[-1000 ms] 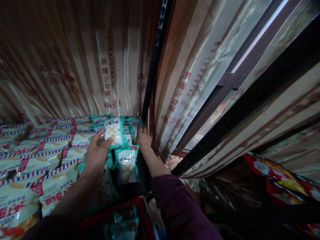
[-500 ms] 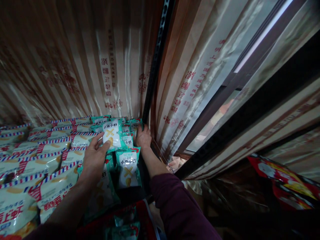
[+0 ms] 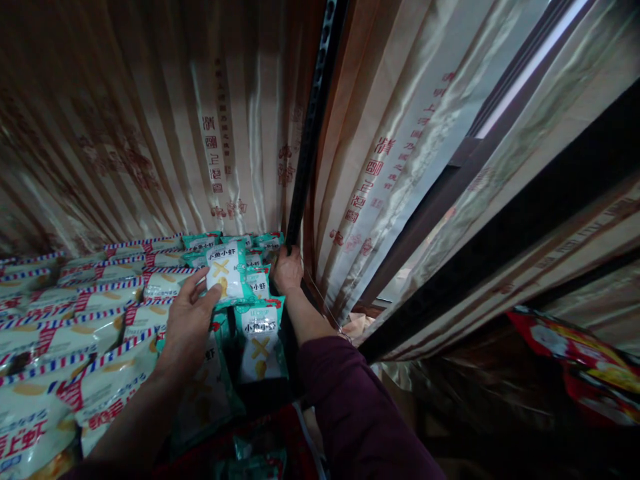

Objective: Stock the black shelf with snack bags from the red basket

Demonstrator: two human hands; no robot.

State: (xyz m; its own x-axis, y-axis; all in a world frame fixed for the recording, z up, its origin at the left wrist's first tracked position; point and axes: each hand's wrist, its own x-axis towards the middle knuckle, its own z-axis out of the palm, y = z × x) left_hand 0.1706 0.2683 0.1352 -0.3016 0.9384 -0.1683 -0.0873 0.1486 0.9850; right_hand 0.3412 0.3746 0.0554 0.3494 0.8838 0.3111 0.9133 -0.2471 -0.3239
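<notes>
My left hand (image 3: 190, 310) is closed on the lower left edge of a teal and white snack bag (image 3: 223, 267), thumb on its front. The bag is tilted up over several like bags. Far back at the shelf corner, my right hand (image 3: 289, 270) reaches beside a rear teal snack bag (image 3: 269, 241), next to the foot of the black post. Its fingertips are hidden, so its grip does not show. Nearer to me, between my arms, lies another teal and white snack bag (image 3: 260, 340).
Rows of white snack bags with striped tops (image 3: 103, 337) fill the left side. A black perforated post (image 3: 313, 120) rises at the corner, with a printed curtain (image 3: 240, 133) behind. Red packets (image 3: 590, 353) lie at the right, beyond a dark slanting beam (image 3: 480, 247).
The right hand has shifted slightly, closer to the post's foot, and its fingers show less. The left hand and its snack bag stay almost in place. The view has turned slightly.
</notes>
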